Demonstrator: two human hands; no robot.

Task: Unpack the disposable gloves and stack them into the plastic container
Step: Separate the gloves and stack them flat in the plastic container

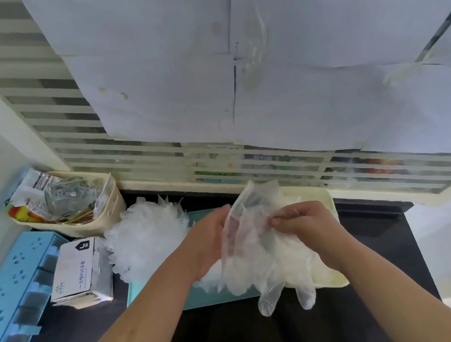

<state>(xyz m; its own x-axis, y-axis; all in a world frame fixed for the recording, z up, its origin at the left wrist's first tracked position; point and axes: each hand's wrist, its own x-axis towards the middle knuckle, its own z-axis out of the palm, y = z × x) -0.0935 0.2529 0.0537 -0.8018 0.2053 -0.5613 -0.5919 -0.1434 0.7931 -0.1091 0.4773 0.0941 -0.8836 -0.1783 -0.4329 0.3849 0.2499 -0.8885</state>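
Left side's crowded: glove pile [146, 239], box [79, 272], basket [109, 203], blue rack [12, 283]. Bare dark counter [232, 338] in front of the container [335, 279] gives room.

Legible print on one item only: the white carton [81, 271] at the left of the dark counter. Front face, grey characters running along it: 一次性PVC手套. Top face: dark shield-shaped badge with a white hook-like "J"; the tiny characters beside it are too small to read. Small logo and a line of Latin letters at the front face's near end — blurred, not resolved. Packets [37, 186] in the cream basket [111, 204] carry printed lines, unreadable. Faint pen marks on a paper sheet [235, 45] over the window — illegible
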